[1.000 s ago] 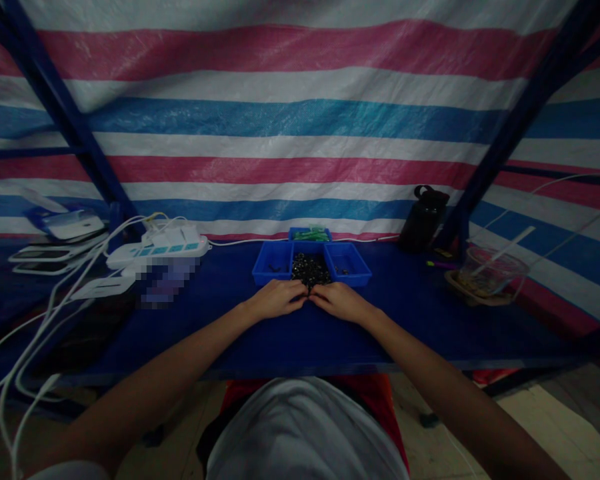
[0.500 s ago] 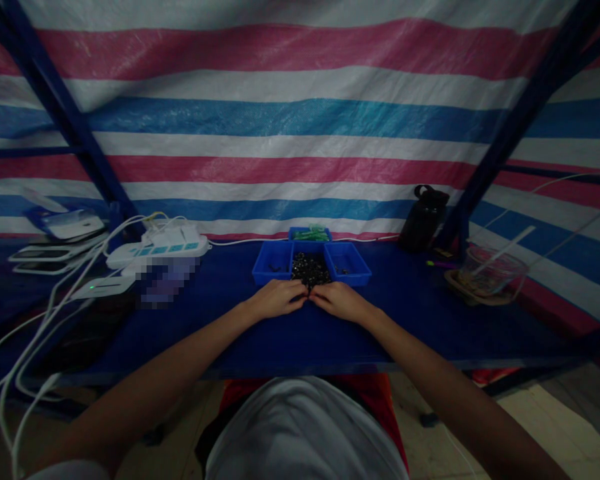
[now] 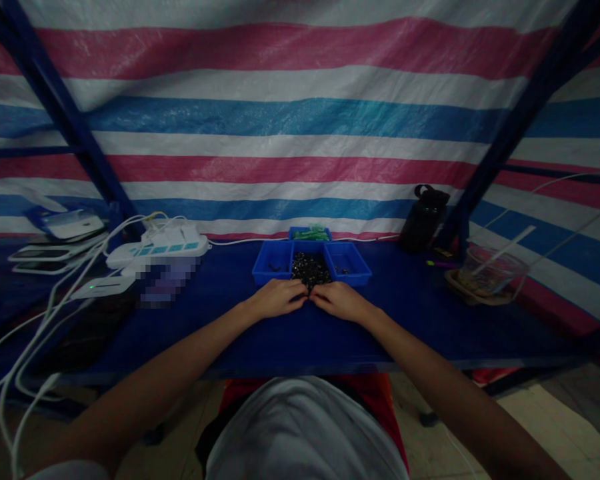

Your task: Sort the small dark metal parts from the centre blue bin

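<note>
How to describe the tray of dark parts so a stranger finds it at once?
On the blue table, before the striped tarp, stands a cluster of blue trays. The middle tray lies beyond the left hand and right hand. Unlike the nearly bare side trays and the rear tray of green pieces, it is heaped with small dark parts.

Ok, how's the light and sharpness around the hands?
Head view: dim, underexposed; left hand and right hand meet in shadow, fingertip detail lost; heap of small dark parts in the blue plastic trays blurs together; a pixelated patch sits below the white power strip.
</note>
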The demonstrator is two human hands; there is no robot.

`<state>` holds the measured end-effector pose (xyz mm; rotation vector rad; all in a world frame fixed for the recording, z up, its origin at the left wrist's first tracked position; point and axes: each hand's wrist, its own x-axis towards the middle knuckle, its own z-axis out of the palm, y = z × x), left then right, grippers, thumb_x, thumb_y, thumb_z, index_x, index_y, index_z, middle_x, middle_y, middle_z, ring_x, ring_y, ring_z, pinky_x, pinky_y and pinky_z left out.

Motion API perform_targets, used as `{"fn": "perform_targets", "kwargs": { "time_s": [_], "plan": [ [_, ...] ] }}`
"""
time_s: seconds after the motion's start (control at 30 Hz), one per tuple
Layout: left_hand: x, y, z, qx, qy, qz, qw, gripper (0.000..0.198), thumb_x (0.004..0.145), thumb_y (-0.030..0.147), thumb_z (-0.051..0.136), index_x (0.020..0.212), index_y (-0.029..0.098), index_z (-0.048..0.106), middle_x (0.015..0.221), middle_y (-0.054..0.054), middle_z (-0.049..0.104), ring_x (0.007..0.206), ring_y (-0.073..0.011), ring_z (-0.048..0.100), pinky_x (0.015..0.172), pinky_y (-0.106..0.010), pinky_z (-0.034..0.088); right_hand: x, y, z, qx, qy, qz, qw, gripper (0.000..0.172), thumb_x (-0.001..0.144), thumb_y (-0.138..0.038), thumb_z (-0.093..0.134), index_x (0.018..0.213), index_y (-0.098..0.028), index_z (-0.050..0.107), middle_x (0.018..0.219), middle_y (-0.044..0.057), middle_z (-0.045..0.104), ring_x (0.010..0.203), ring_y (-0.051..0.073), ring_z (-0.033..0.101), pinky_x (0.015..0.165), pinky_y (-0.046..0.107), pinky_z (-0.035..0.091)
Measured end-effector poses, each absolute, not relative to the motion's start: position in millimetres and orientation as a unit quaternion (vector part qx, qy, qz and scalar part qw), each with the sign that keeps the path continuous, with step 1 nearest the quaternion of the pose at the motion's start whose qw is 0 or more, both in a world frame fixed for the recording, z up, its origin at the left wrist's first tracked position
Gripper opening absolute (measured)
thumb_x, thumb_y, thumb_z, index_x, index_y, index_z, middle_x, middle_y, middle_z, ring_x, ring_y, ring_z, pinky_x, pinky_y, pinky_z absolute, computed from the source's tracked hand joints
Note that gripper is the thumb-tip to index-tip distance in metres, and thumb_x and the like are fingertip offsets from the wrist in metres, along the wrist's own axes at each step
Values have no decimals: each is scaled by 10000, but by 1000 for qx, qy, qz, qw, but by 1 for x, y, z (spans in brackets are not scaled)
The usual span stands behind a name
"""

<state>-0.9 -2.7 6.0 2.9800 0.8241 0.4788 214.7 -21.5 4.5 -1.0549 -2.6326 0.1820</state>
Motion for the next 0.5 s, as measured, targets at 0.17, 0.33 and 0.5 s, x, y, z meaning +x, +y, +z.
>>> {"fn": "perform_targets", "kwargs": {
  "time_s": [0.17, 0.33, 0.5],
  "plan": [
    [-1, -2, 5, 954, 260, 152, 1, 167, 928, 284, 415, 937, 202, 561, 890, -1, 596, 814, -111, 585, 660, -189, 412, 214, -21, 4, -369, -916, 57, 149, 202, 927, -250, 445, 907, -162, 625, 830, 52, 672, 757, 146, 612, 684, 231, 381],
    [-1, -1, 3, 952, 264, 152, -4, 171, 926, 291, 419, 934, 203, 565, 883, -2, 595, 809, -111, 585, 653, -189, 414, 215, -22, 5, -370, -915, 64, 148, 196, 924, -247, 451, 911, -164, 628, 844, 53, 675, 769, 147, 612, 691, 231, 382],
    [-1, -2, 4, 953, 265, 150, -5, 164, 922, 290, 427, 939, 206, 566, 879, 0, 597, 808, -114, 590, 648, -190, 417, 214, -23, 6, -372, -915, 59, 147, 204, 927, -251, 444, 901, -162, 626, 821, 50, 671, 758, 147, 610, 686, 232, 379]
  ]
}}
